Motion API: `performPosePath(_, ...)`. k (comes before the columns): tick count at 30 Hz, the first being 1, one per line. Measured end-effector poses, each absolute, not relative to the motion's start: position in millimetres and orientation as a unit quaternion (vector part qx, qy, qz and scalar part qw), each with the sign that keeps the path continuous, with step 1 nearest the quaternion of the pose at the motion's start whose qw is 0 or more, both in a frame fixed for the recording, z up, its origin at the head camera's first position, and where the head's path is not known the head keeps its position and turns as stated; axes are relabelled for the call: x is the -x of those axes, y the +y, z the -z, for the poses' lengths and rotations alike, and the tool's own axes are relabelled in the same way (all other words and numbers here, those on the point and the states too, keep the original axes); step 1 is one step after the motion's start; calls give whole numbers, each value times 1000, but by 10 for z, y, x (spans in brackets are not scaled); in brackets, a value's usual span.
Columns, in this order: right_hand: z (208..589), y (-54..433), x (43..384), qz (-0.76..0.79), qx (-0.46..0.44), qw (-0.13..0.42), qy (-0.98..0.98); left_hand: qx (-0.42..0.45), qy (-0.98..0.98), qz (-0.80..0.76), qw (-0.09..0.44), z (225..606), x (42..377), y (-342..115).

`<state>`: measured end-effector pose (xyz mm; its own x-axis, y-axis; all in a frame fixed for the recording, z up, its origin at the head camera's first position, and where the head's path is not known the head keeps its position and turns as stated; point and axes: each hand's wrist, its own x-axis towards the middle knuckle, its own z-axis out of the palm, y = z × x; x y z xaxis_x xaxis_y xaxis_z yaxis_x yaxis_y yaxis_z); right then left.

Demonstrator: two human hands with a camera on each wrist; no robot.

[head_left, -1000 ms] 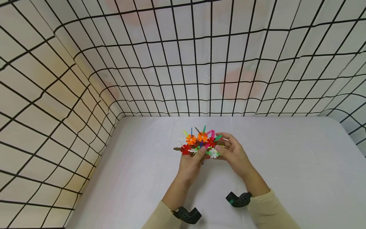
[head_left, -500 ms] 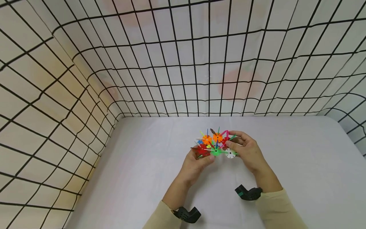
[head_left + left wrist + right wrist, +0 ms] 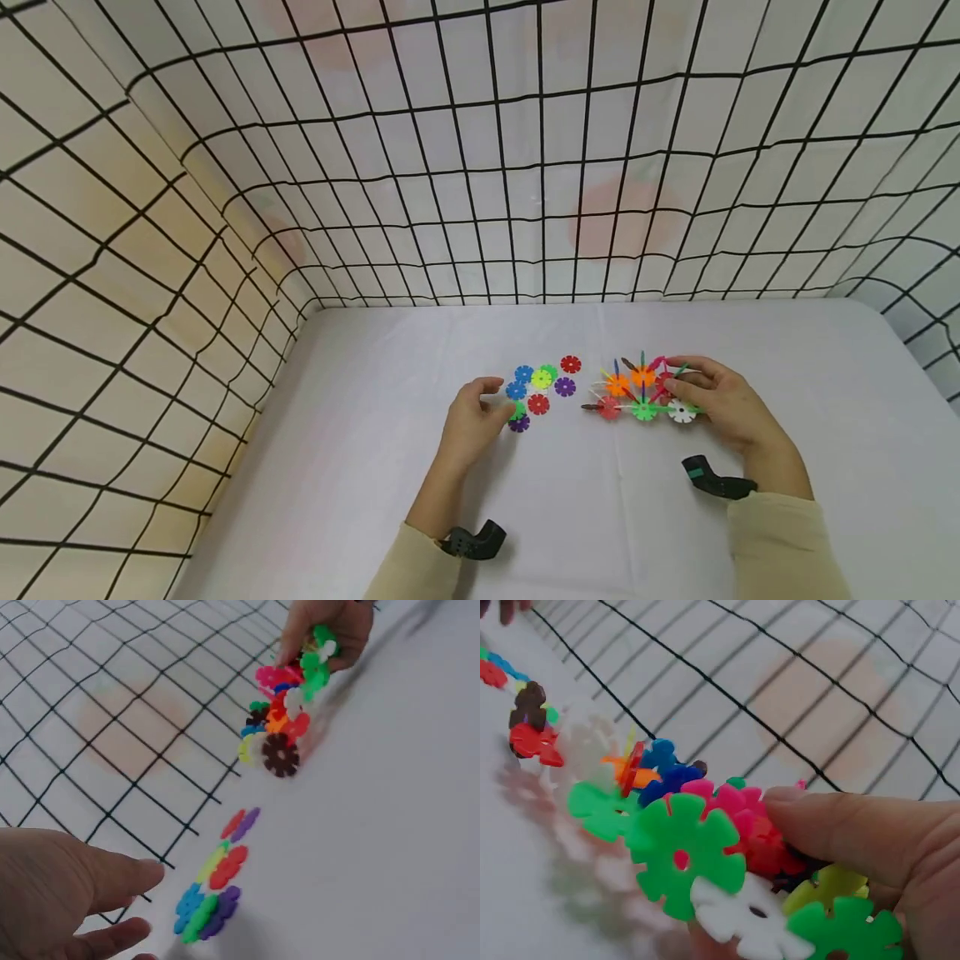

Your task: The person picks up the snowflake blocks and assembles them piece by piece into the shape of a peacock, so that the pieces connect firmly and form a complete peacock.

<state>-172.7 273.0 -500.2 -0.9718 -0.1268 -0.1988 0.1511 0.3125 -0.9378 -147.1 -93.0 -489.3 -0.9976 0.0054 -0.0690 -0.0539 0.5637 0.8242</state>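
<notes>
My right hand (image 3: 738, 412) pinches the right end of a joined cluster of colourful snowflake building discs (image 3: 643, 408). In the right wrist view the thumb (image 3: 847, 825) lies against its pink and red pieces, beside a large green disc (image 3: 682, 859). Whether the cluster touches the table cannot be told. To its left, several loose discs lie flat: a red disc (image 3: 537, 404), a yellow disc (image 3: 541, 378), and blue, green and purple ones. My left hand (image 3: 468, 425) is just left of them, thumb and fingers apart. In the left wrist view nothing is between its fingers (image 3: 142, 877).
A white cloth-covered table (image 3: 360, 450) lies under everything. Black wire mesh (image 3: 517, 192) walls it at the back and sides, with pale fabric behind. A black camera band (image 3: 476, 542) sits on the left wrist, and another band (image 3: 716, 479) on the right.
The right hand has carried the cluster to the right. The left hand has let go of it and moved a little left. The loose discs now show on the table between the hands.
</notes>
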Motion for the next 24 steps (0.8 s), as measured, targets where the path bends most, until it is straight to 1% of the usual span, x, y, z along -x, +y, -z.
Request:
performPosePath(4, 5024, 2821, 1709, 534, -36, 112, 837, -63, 924, -376, 37, 4986, 1450, -863)
performPosePath(7, 4988, 2845, 1693, 477, -49, 104, 871, -95, 939, -329, 30, 5037, 1420, -812)
performPosePath(13, 4877, 2831, 1675, 371, -62, 83, 923, -87, 946, -313, 14, 5046, 1380, -790)
performPosePath(18, 4828, 2807, 1651, 345, -82, 79, 932, -84, 941, -328, 3, 5057, 1394, -800)
performPosePath(21, 4814, 2781, 1643, 342, -87, 70, 933, -80, 942, -326, 6, 5071, 1412, -803)
performPosePath(24, 4789, 2751, 1641, 344, -93, 63, 932, -75, 942, -325, 24, 5074, 1434, -808)
